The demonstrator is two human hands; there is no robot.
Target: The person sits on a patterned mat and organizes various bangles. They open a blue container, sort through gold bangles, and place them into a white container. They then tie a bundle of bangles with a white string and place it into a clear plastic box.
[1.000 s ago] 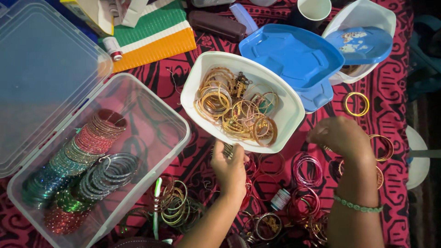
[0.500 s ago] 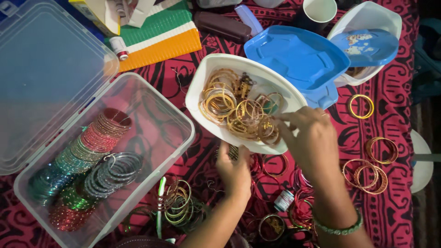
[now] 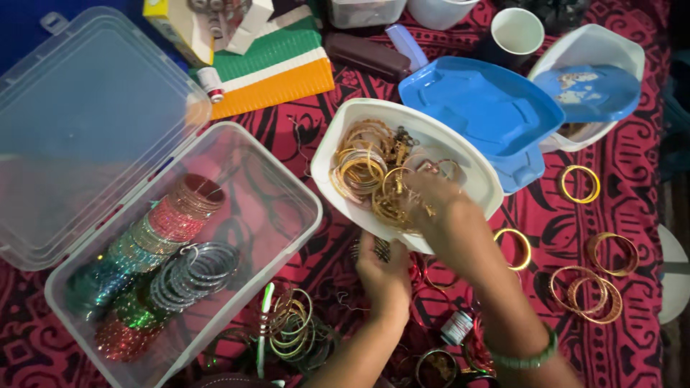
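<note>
A white oval tub (image 3: 345, 140) full of gold bangles (image 3: 363, 169) sits at the middle of the red patterned cloth. My right hand (image 3: 431, 205) reaches into the tub, fingers among the bangles; whether it grips one I cannot tell. A green bangle is on that wrist. My left hand (image 3: 384, 276) rests just below the tub's near rim, fingers curled on a small dark bangle stack. A clear plastic box (image 3: 280, 208) at left holds rows of red, green and silver bangles (image 3: 172, 251).
The clear box's lid (image 3: 86, 136) lies open at far left. A blue lid (image 3: 481, 108) and a second white tub (image 3: 596, 50) sit behind. Loose gold bangles (image 3: 586, 291) lie at right, more bangles (image 3: 291, 330) at bottom centre, a small bottle (image 3: 456, 327) nearby.
My right hand has moved from the loose bangles at right, leftward into the white tub. My left hand stays near the tub's lower rim.
</note>
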